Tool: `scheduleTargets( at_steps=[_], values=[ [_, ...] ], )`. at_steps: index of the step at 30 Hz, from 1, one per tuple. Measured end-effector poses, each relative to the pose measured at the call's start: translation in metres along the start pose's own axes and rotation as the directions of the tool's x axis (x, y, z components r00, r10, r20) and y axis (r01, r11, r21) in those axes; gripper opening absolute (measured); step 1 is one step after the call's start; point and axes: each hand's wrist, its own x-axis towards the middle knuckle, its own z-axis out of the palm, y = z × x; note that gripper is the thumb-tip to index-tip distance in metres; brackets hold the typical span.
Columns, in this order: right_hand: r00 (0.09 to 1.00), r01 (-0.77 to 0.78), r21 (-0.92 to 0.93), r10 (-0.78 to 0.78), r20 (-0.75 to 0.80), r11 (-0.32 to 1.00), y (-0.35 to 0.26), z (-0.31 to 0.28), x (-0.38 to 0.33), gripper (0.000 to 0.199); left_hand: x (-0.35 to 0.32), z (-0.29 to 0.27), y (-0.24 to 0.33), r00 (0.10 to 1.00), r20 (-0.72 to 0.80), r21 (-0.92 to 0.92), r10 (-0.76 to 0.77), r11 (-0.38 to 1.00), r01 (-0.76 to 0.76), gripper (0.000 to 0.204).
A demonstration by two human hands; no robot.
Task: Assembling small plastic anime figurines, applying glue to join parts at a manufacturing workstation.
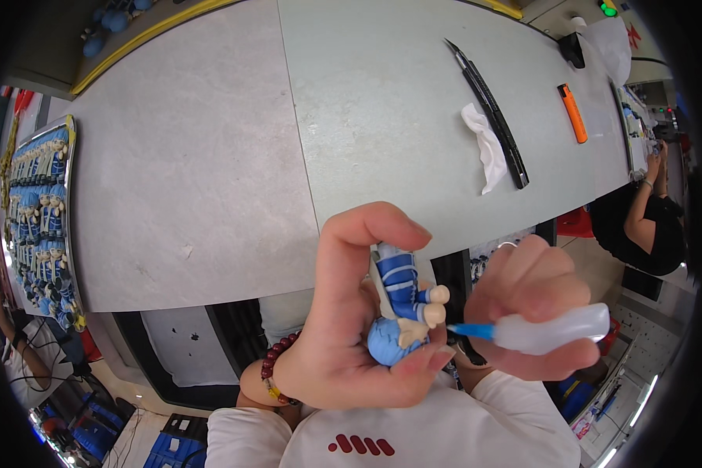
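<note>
My left hand (pixel 320 335) is closed round a small figurine (pixel 398 281) with blue hair and blue clothes, its head toward me and its feet end toward the table. Thumb and forefinger curl about its two ends. In my right hand (pixel 526 288) lies a small translucent white squeeze bottle (pixel 558 327) with a blue needle tip (pixel 469 331). The tip points left, close to the figurine's pale hands; whether it touches them I cannot tell. Both hands are held in front of my body, at the table's near edge.
On the grey table (pixel 187 156) lie long black pointed tweezers (pixel 491 109), a crumpled white tissue (pixel 487 152) and an orange lighter-shaped stick (pixel 572 114). A metal-rimmed tray (pixel 72 148) at the left holds several similar figurines. Another person (pixel 639 226) works at the far right.
</note>
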Motion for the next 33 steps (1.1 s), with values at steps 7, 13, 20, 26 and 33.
scheduleTargets(
  at_steps=[7,13,20,26,33],
  values=[
    [0.988,0.080,0.357,-0.026,-0.154,0.931,-0.008,-0.023,-0.002,0.042,0.011,-0.023,-0.007,0.840,0.451,0.073,0.302,0.926,-0.372,0.056],
    [0.969,0.068,0.340,0.019,-0.247,0.938,-0.007,-0.037,-0.002,0.044,0.006,-0.019,-0.009,0.842,0.422,0.244,0.336,0.852,-0.463,0.051],
    [0.957,0.108,0.374,0.006,-0.290,0.921,-0.004,-0.051,0.000,0.044,-0.003,-0.013,-0.011,0.901,0.284,0.325,0.327,0.852,-0.411,0.029],
    [0.980,0.098,0.360,-0.027,-0.196,0.928,0.003,-0.065,0.003,0.046,-0.003,-0.018,-0.010,0.871,0.408,0.383,0.274,0.814,-0.436,0.017],
    [0.846,-0.144,-0.525,-0.171,-0.505,0.839,0.016,-0.097,0.022,0.040,0.001,-0.024,-0.007,0.829,0.505,0.398,0.240,0.787,-0.470,0.014]
  ],
)
